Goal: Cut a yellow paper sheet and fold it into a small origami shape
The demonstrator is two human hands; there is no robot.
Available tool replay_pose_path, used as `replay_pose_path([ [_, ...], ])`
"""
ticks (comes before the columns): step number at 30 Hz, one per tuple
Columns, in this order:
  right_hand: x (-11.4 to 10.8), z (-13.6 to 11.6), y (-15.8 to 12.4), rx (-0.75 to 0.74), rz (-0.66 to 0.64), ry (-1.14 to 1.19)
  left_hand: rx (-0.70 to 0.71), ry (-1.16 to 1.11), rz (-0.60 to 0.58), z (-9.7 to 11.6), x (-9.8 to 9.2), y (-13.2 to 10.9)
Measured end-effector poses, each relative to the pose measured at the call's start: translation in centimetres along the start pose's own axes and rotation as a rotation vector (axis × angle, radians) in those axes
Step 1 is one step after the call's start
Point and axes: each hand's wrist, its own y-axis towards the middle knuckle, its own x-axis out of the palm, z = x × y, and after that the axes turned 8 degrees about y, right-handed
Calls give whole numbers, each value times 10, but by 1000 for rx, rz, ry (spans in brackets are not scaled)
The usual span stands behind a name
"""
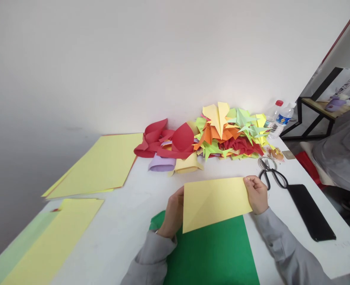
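Observation:
A pale yellow sheet of paper is held up between my two hands, tilted toward me. My right hand pinches its upper right corner between thumb and fingers. At the left edge my left hand grips the sheet, its fingertips hidden behind the paper. Below lies a green sheet flat on the table, and a folded green piece shows beside my left wrist.
Large yellow sheets and cut strips lie left. Red rolled paper pieces and a pile of folded paper shapes stand by the wall. Scissors, a black phone-like slab and bottles are right; a person sits beyond.

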Motion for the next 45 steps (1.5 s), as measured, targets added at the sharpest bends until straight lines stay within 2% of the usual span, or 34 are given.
replay_pose_path([
  [3, 2, -3, -1, -1, 11, -18, -232, -235, -146, 4, 1, -3],
  [6, 2, -4, -1, -17, 14, -57, -468, -329, -260, 7, 3, -5],
  [8, 1, -4, -1, -25, 16, -106, -620, -347, -274, 8, 6, -5],
  [10, 1, -4, -1, -23, 26, -149, -672, -305, -241, 8, 9, -4],
  [13, 1, -4, 0, -2, 46, -170, -661, -236, -232, 8, 12, -2],
  [20, 2, -5, 2, 28, 53, -154, -534, -101, -245, 4, 12, -2],
  [26, -1, -6, 5, 85, 59, -27, -610, -150, -239, 11, 11, -1],
  [30, -2, -5, 9, 154, 1, 122, -660, -229, -163, 9, 8, 1],
  [33, -1, -7, 10, 166, -26, 172, -684, -257, -51, 7, 8, 0],
  [37, 4, -5, 6, 229, -114, 283, -650, -320, 7, 7, 16, -4],
  [40, 11, 2, -2, 332, -220, 340, -562, -372, -34, 10, 26, -7],
  [45, 15, 14, -10, 402, -296, 192, -470, -357, -261, 17, 33, -10],
])
